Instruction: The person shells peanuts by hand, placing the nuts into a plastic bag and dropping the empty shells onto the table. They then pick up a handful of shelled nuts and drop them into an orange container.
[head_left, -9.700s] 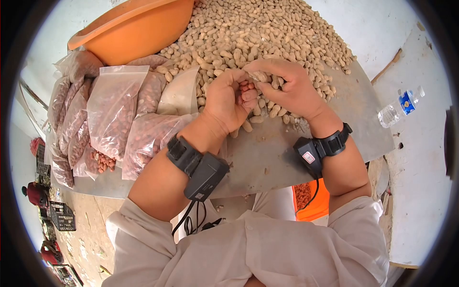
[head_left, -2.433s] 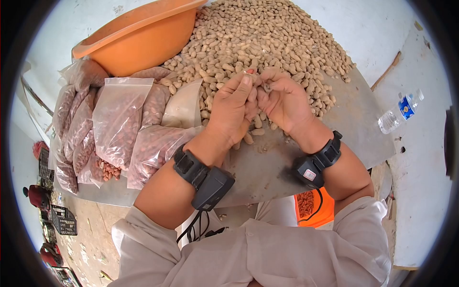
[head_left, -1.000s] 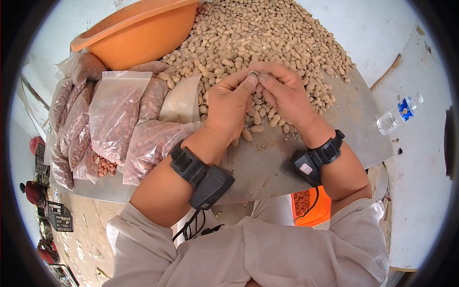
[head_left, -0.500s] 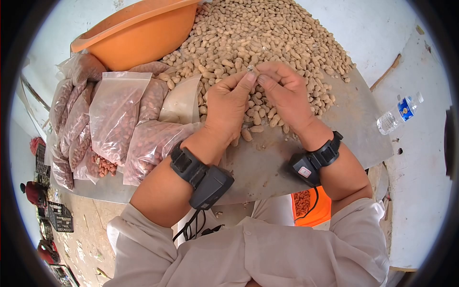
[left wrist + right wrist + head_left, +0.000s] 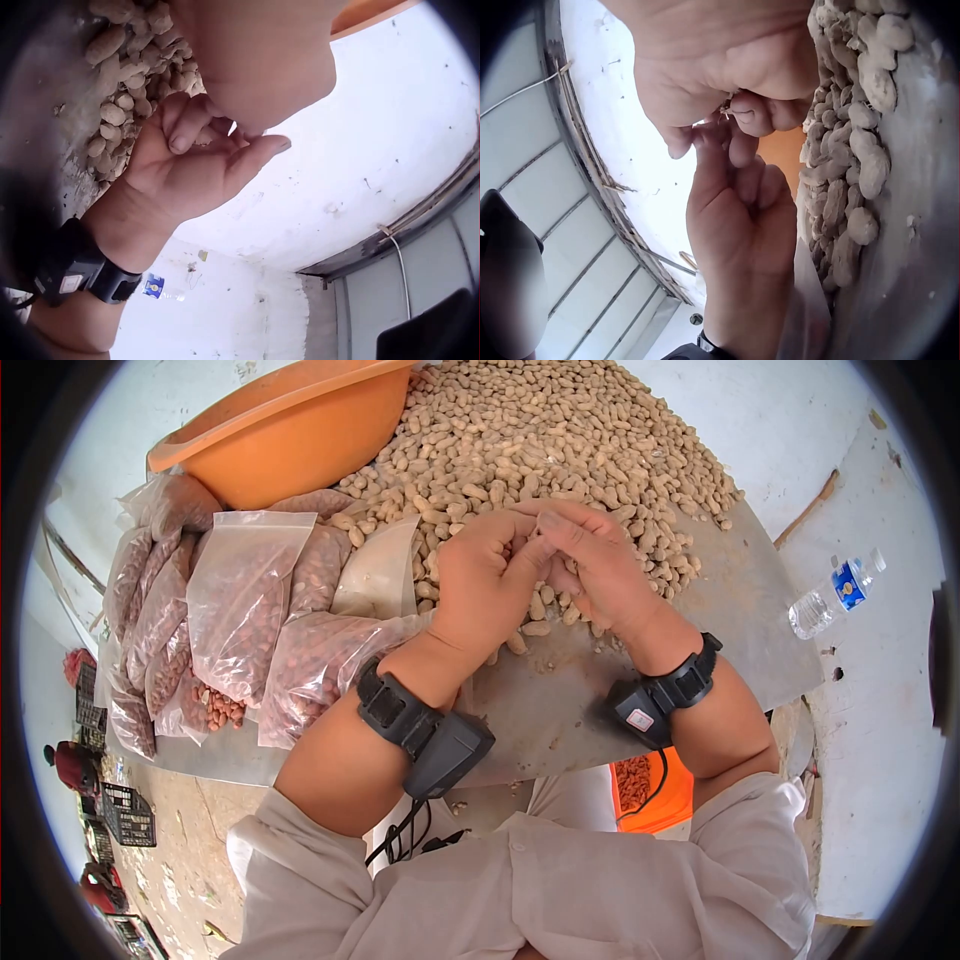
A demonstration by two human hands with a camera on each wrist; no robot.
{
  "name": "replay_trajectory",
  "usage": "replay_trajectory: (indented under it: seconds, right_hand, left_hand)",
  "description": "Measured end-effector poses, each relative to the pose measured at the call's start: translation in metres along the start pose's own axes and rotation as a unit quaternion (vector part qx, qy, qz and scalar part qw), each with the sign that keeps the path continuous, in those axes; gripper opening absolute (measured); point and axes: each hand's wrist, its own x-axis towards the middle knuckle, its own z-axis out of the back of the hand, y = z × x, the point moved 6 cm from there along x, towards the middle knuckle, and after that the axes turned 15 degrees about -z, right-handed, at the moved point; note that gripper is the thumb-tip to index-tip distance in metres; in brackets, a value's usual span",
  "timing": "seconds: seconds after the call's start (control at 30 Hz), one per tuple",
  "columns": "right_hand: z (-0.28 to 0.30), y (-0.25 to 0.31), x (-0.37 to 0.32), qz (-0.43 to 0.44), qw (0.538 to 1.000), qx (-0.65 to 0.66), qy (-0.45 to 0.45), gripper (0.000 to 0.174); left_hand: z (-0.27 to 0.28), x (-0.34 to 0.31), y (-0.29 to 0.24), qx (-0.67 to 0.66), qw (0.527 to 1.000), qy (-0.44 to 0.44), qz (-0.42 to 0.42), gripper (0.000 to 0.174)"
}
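Observation:
Both hands meet at the near edge of a heap of unshelled peanuts (image 5: 540, 435). The left hand (image 5: 480, 585) has its fingers curled inward, the thumb tip against the right hand's fingers. The right hand (image 5: 612, 575) bends its thumb and forefinger over the same spot. Between them a bit of peanut shell (image 5: 725, 111) shows in the right wrist view; fingers hide the rest of the peanut. From the left wrist, the right hand's palm is in sight, fingers curled up to the left hand.
Clear bags of shelled red peanuts (image 5: 240, 605) lie left of the hands, with loose kernels (image 5: 221, 708) beside them. An orange basin (image 5: 290, 440) stands behind. A water bottle (image 5: 832, 600) is at right. An orange container (image 5: 675, 795) sits below the metal table (image 5: 550, 725).
A peanut, pinched at the left fingertips half a second ago, is now mostly hidden. The left fingers have curled inward and the right thumb has moved up over the left fingertips.

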Motion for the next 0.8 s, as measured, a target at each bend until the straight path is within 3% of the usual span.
replay_trajectory:
  seconds: [0.07,0.17,0.27,0.4,0.5,0.6,0.7,0.8]
  right_hand:
    - [-0.003,-0.001,-0.001,-0.008,0.999,0.044,-0.008,0.032]
    - [-0.002,-0.001,-0.002,-0.024,0.996,0.084,0.014,0.032]
    - [0.0,-0.002,0.0,-0.035,0.993,0.104,0.045,0.032]
    - [0.002,-0.009,0.004,-0.043,0.985,0.149,0.076,0.031]
    - [0.006,-0.008,0.006,-0.02,0.991,0.133,0.024,0.028]
    - [0.004,0.0,0.002,0.023,0.999,-0.024,-0.03,0.025]
    - [-0.004,0.011,-0.001,0.142,0.97,-0.186,-0.061,0.023]
    - [-0.002,0.011,-0.002,0.144,0.959,-0.228,-0.088,0.023]
  left_hand:
    - [0.0,0.002,-0.003,0.03,0.999,0.015,-0.021,0.014]
    - [-0.005,0.001,0.008,-0.144,0.989,-0.018,0.017,0.013]
    - [-0.007,0.002,0.015,-0.229,0.971,-0.037,0.053,0.013]
    - [-0.012,-0.004,0.02,-0.329,0.928,-0.045,0.172,0.018]
    - [-0.017,-0.011,0.031,-0.418,0.87,-0.076,0.25,0.02]
    - [-0.022,-0.016,0.033,-0.477,0.812,-0.124,0.311,0.023]
    - [-0.028,-0.021,0.043,-0.525,0.77,-0.116,0.345,0.022]
    - [-0.033,-0.024,0.046,-0.564,0.728,-0.104,0.376,0.021]
